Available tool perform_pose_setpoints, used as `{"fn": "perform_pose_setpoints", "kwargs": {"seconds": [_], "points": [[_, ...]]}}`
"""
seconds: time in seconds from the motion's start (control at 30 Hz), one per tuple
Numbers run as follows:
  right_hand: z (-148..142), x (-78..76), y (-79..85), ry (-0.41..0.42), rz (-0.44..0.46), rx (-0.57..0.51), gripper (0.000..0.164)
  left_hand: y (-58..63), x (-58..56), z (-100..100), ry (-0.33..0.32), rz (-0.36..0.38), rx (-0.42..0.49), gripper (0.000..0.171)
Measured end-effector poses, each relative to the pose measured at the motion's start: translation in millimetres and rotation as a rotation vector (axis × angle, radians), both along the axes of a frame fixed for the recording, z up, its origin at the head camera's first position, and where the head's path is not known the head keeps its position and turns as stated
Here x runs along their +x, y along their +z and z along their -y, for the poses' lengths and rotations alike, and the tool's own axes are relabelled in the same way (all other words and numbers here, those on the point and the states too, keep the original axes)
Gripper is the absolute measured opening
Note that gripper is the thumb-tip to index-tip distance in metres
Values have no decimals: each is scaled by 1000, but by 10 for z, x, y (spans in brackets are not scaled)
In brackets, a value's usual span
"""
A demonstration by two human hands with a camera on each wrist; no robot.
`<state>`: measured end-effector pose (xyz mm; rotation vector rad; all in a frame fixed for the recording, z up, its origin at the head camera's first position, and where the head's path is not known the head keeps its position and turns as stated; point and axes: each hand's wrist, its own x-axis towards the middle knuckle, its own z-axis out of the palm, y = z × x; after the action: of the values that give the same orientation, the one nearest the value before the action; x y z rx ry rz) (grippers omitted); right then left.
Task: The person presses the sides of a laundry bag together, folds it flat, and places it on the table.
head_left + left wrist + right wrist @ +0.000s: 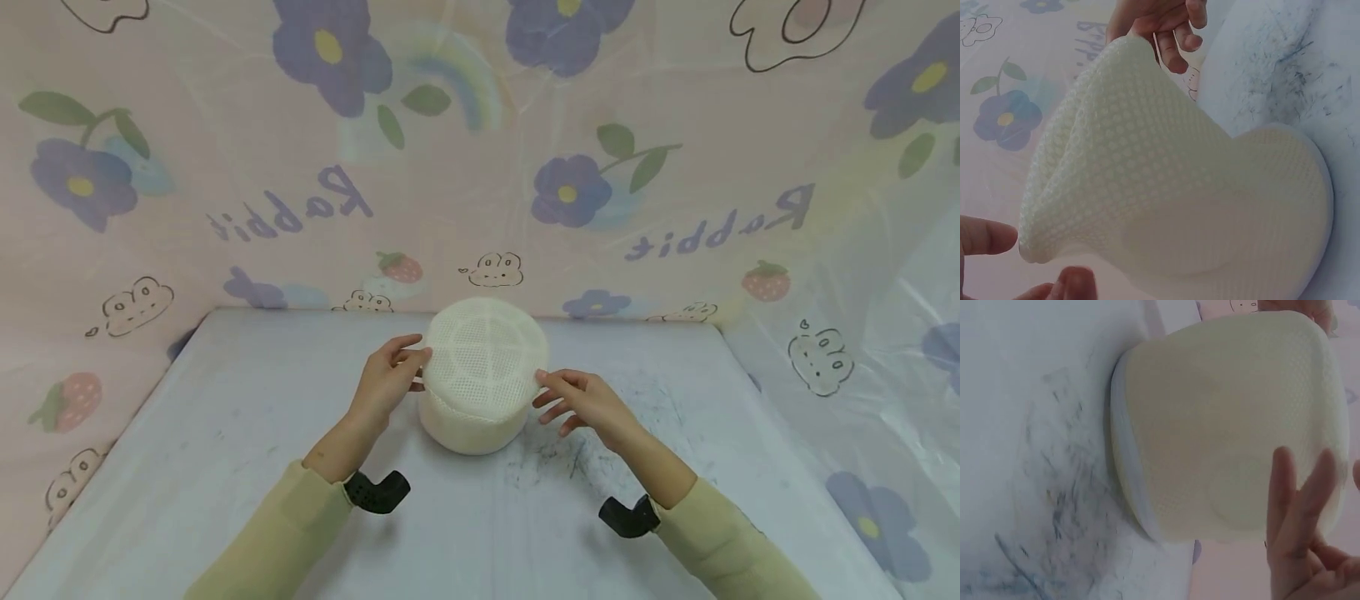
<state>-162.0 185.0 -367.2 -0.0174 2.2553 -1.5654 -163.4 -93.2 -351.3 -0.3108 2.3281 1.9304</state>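
Note:
A cream cylindrical mesh laundry bag [483,358] stands upright on the table, its round mesh top tilted toward me. Thumb and fingers of my left hand [384,379] pinch the left side of its top rim. On the opposite side, my right hand [592,408] holds the rim at the thumb tip, with its other fingers spread apart below. From the left wrist, the mesh side [1129,150] looks drawn up toward both hands. A pale band [1129,444] runs round the base in the right wrist view, where right-hand fingers overlap the side.
The white table [247,400] has dark scuff marks [570,454] to the right of the bag. A printed plastic curtain [450,183] hangs behind it and along both sides. Black wrist mounts [378,492] stick out from the sleeves.

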Motion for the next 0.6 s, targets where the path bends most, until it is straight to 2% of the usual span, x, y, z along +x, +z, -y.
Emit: {"fn": "perform_pose_setpoints", "kwargs": {"seconds": [0.27,0.4,0.6], "points": [[-81,-143,25,-88,-73,42,63,62,148,0,26,75,-30,50],[-80,-232,52,-86,-115,49,68,84,240,-2,34,109,-9,52],[-43,-326,84,-67,-116,28,70,119,342,-45,-1,119,46,53]]}}
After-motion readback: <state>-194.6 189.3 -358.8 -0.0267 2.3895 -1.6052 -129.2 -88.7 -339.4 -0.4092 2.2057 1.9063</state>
